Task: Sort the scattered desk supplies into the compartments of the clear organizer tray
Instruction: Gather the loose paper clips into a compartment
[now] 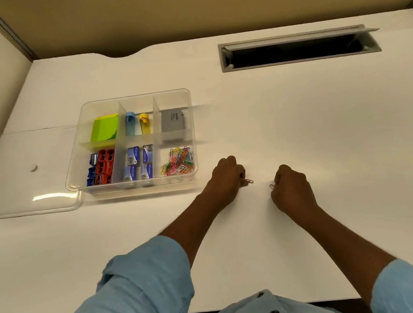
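The clear organizer tray (192,121) sits left of centre on the white desk. Its compartments hold green sticky notes (105,127), blue and yellow tubes (137,123), a grey box (172,120), red and blue sharpeners (101,167), small blue staple boxes (139,163) and a heap of coloured paper clips (178,160). Just right of the tray's front corner, my left hand (226,180) pinches an orange paper clip (249,181) on the desk. My right hand (291,187) is curled, pinching another small paper clip (272,186).
The tray's clear lid (24,207) lies flat to the left of the tray. A small white disc (33,167) sits on the desk at the left. An open grey cable slot (296,49) is set into the desk at the back right. Beige partition walls enclose the desk.
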The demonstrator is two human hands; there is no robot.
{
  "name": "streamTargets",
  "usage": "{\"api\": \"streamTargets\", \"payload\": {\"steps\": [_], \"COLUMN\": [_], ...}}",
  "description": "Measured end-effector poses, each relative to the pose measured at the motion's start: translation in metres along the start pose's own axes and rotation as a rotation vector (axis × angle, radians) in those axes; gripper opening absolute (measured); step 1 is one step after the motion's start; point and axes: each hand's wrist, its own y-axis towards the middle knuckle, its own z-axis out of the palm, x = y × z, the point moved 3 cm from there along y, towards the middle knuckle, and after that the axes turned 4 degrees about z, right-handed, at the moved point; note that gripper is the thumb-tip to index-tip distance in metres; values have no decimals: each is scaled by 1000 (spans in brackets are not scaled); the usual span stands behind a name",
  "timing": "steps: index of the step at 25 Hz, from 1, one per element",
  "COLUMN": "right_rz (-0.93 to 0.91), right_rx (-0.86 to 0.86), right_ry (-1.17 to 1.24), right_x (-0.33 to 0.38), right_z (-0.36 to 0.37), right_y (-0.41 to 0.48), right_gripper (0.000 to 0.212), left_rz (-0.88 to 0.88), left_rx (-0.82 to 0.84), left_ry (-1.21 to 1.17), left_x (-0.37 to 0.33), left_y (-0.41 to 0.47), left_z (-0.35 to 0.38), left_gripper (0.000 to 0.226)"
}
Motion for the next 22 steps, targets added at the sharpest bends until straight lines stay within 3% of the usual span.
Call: {"api": "streamTargets", "payload": {"steps": [3,7,9,14,18,22], "right_rz": [115,90,91,-88,-201,-290], "right_rx": [98,121,110,90,125,55], "right_ry": [72,113,199,385,410,350], "right_x": [0,5,17,89,148,178], "right_z": [1,-1,-7,-20,-10,8], "right_y": [13,16,20,25,25,19], "right_gripper": [13,12,16,27,27,22], "left_rz": [23,-56,-131,-362,-495,-567], "left_rx": [-23,-46,-167,-661,-758,-807], "left_ry": [-15,-55,-189,-531,-660,-640], "left_x": [0,1,-1,10,33,68], "left_y": [-2,-2,-5,-28,-47,-59], "left_z": [2,2,-11,-68,-102,-115], "left_gripper": [19,15,11,17,16,16]}}
